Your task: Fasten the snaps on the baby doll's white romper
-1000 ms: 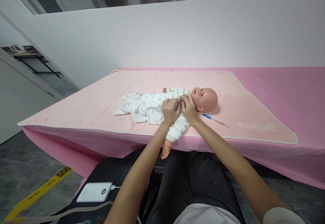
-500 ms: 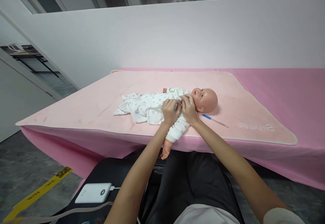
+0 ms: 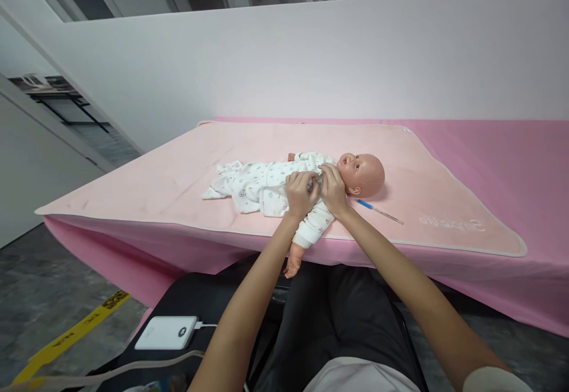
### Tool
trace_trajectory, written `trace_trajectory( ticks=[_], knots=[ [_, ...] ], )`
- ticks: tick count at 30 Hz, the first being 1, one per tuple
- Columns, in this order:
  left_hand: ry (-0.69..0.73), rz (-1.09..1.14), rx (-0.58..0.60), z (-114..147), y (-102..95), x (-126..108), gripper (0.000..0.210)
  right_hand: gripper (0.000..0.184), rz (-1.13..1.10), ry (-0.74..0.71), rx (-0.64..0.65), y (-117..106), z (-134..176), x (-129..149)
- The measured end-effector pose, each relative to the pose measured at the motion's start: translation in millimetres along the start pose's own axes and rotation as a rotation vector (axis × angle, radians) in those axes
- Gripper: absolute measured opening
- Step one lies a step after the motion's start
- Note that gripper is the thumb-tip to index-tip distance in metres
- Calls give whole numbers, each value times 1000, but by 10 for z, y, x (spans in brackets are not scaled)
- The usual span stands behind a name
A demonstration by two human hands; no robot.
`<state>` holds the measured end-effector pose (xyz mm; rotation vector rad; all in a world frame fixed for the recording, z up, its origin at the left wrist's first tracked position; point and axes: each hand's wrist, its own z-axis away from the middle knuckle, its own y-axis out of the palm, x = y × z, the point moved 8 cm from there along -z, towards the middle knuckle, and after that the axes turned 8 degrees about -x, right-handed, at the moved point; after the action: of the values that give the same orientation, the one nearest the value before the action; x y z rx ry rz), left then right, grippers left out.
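A baby doll (image 3: 370, 175) lies on its back on a pale pink mat (image 3: 444, 202), its head to the right and its legs to the left. It wears a white patterned baby outfit (image 3: 253, 181). My left hand (image 3: 302, 191) and my right hand (image 3: 332, 189) meet at the upper chest, just below the chin. Both have their fingers curled and pinched on the cloth there; the exact spot under the fingertips is hidden. One doll arm (image 3: 294, 260) hangs over the near table edge, below my left wrist.
A thermometer-like stick with a blue end (image 3: 365, 204) lies beside the doll's head. The mat covers a table with a pink cloth (image 3: 542, 202) against a white wall (image 3: 355, 60). A white power bank (image 3: 166, 332) with a cable rests on a black chair (image 3: 200, 291) at lower left.
The whole view has shifted slightly, so everything sits a little further right. Both hands stay at the doll's chest, with hardly any finger movement visible.
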<state>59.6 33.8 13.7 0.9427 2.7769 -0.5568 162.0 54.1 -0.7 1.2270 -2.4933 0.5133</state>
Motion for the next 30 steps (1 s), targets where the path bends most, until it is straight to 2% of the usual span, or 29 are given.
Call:
trace_trajectory(
  ticks=[5,10,19,25,30],
  knots=[
    [-115,-36,-66,2,-127,118,13,29,-35,10,-20,-14,-1,-19],
    [-243,-67,-72,34,-196,272,17,24,-92,28,-86,-85,-18,9],
    [-215,-95,0,30,-128,240,10,26,-123,33,-87,-98,-19,26],
    [-180,-57,-1,35,-111,225,5,17,-101,-184,58,-59,3,336],
    [-190,-43,36,46,-67,256,5,18,-53,-117,85,-30,-17,284]
  ],
)
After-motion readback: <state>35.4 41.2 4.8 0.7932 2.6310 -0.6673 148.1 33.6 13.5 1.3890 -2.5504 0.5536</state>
